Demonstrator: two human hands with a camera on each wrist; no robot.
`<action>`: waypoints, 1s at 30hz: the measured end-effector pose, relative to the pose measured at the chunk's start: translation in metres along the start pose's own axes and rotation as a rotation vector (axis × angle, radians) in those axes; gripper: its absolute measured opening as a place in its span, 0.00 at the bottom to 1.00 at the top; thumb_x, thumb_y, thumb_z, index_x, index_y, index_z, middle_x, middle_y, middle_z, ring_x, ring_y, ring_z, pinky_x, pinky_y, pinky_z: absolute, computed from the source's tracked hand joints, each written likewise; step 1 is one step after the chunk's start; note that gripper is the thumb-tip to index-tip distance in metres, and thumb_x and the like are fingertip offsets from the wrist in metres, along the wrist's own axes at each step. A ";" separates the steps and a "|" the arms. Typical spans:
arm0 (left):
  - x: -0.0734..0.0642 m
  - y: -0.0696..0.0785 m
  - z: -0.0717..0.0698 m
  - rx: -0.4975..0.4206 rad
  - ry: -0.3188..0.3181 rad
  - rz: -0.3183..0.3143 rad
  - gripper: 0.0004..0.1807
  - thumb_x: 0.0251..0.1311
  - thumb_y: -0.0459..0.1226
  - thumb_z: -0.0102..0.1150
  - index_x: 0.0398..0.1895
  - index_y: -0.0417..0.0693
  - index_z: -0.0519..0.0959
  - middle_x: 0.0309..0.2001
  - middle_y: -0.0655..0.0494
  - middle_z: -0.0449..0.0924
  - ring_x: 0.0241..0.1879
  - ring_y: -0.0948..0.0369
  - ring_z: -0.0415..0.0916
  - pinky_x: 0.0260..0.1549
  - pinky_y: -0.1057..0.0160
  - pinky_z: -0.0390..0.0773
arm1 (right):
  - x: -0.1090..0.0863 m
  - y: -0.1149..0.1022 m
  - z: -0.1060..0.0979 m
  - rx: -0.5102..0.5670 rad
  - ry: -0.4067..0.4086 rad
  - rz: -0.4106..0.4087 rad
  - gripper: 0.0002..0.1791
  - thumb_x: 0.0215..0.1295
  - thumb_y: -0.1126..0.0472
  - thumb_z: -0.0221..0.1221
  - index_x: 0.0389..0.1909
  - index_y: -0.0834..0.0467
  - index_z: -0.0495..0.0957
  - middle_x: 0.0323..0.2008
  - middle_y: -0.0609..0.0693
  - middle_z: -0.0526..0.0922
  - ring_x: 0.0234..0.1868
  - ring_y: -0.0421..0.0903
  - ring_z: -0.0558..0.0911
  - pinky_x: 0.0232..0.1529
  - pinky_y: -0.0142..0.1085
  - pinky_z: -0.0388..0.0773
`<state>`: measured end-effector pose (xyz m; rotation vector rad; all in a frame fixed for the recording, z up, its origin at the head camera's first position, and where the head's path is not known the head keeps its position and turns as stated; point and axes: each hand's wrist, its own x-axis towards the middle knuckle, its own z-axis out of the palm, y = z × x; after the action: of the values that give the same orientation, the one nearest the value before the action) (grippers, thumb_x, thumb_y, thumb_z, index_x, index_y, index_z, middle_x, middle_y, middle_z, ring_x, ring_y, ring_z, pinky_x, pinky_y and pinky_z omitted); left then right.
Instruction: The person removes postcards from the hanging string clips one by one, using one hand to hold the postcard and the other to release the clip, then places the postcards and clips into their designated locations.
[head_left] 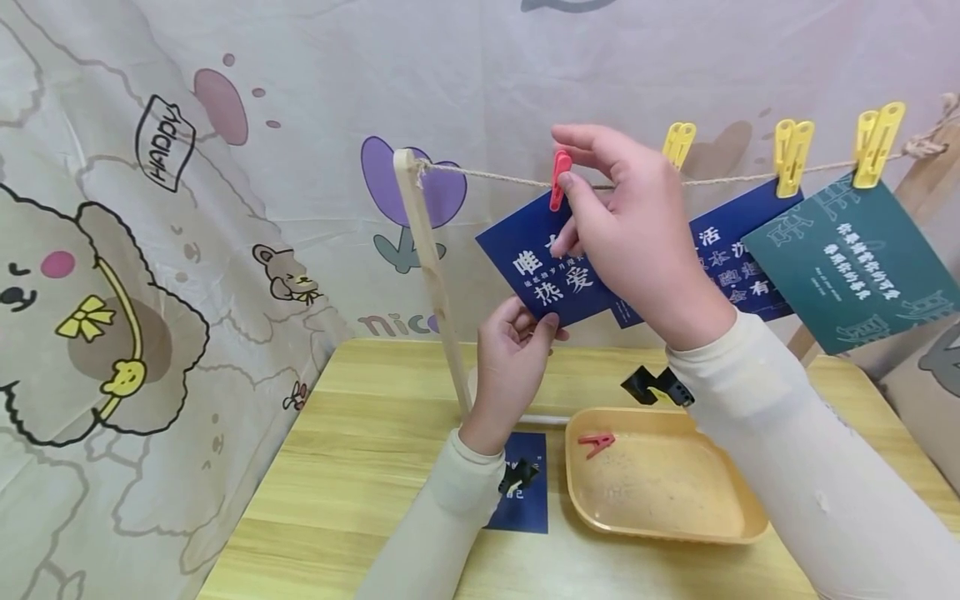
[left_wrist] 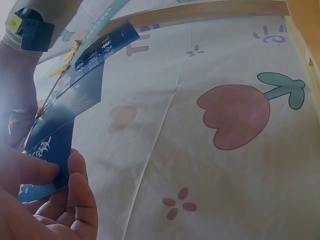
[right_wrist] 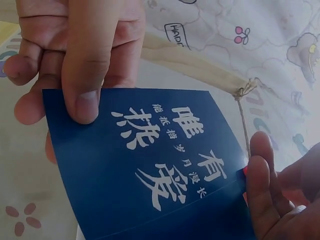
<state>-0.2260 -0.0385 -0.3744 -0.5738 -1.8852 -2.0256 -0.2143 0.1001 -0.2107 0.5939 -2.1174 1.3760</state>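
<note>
A blue card (head_left: 558,258) with white characters hangs at the rope (head_left: 495,177), near its left end. My left hand (head_left: 513,350) pinches the card's lower corner between thumb and fingers; the right wrist view shows that thumb flat on the card's face (right_wrist: 115,165). Up at the card's top edge, my right hand (head_left: 630,225) holds a red clothespin (head_left: 559,179) between thumb and fingers. The clothespin stands upright across the rope and the card's edge. In the right wrist view the fingers mostly hide it.
Yellow clothespins (head_left: 792,158) hold another blue card (head_left: 750,242) and a green card (head_left: 855,258) farther right. A wooden post (head_left: 431,267) carries the rope's left end. On the table (head_left: 337,475) lie a blue card (head_left: 528,512) and a yellow tray (head_left: 667,533) containing a red clothespin (head_left: 597,442).
</note>
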 end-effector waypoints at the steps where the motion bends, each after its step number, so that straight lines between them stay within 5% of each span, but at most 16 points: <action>1: 0.000 0.000 0.000 0.000 0.000 0.001 0.12 0.77 0.29 0.61 0.59 0.40 0.83 0.47 0.44 0.93 0.35 0.58 0.89 0.32 0.71 0.83 | 0.000 -0.001 0.001 0.002 0.003 -0.001 0.22 0.82 0.64 0.58 0.73 0.52 0.79 0.66 0.50 0.85 0.21 0.45 0.87 0.29 0.33 0.87; 14: 0.000 0.003 -0.003 -0.016 -0.004 0.016 0.13 0.77 0.28 0.60 0.61 0.39 0.82 0.48 0.43 0.92 0.34 0.59 0.88 0.35 0.71 0.86 | 0.002 -0.004 0.004 0.292 0.143 0.074 0.21 0.73 0.70 0.67 0.66 0.58 0.84 0.54 0.58 0.92 0.18 0.49 0.84 0.15 0.32 0.77; 22: 0.000 0.003 -0.003 -0.003 -0.005 0.015 0.13 0.77 0.29 0.60 0.61 0.39 0.82 0.49 0.43 0.92 0.34 0.58 0.88 0.34 0.69 0.86 | -0.003 -0.006 0.004 0.264 0.186 0.064 0.22 0.71 0.69 0.69 0.64 0.58 0.85 0.52 0.55 0.93 0.38 0.45 0.94 0.11 0.31 0.71; 30: -0.001 0.002 -0.003 0.003 0.001 0.019 0.12 0.78 0.30 0.60 0.60 0.40 0.82 0.47 0.44 0.92 0.34 0.59 0.88 0.33 0.71 0.84 | -0.006 -0.003 0.007 0.286 0.223 0.010 0.19 0.70 0.70 0.70 0.60 0.59 0.87 0.49 0.56 0.94 0.38 0.45 0.94 0.10 0.31 0.70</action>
<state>-0.2246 -0.0421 -0.3737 -0.5876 -1.8749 -2.0099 -0.2092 0.0931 -0.2145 0.5122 -1.7653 1.6828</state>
